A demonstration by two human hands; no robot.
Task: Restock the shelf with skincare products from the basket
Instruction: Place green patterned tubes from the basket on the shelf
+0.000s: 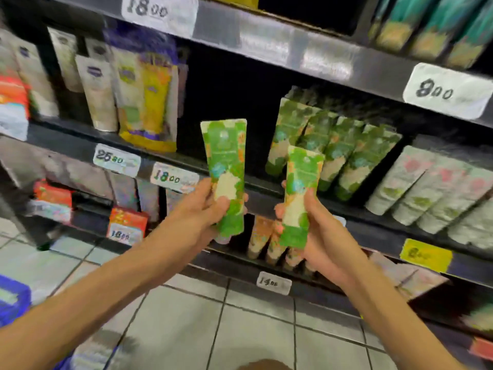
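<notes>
My left hand (202,209) grips a green patterned skincare tube (226,166) by its lower part, held upright in front of the middle shelf (80,145). My right hand (317,233) grips a second matching green tube (301,188), also upright, a little lower and to the right. Just behind them a row of several identical green tubes (333,145) stands on the middle shelf, with a dark gap to its left. The blue basket (13,300) shows only as a corner at the lower left on the floor.
Pale tubes (426,188) lie right of the green row. White and yellow tubes (133,89) stand at the shelf's left. Orange boxes (128,222) and brownish tubes (266,241) fill the lower shelf. Price tags line the shelf edges. Tiled floor (213,329) lies below.
</notes>
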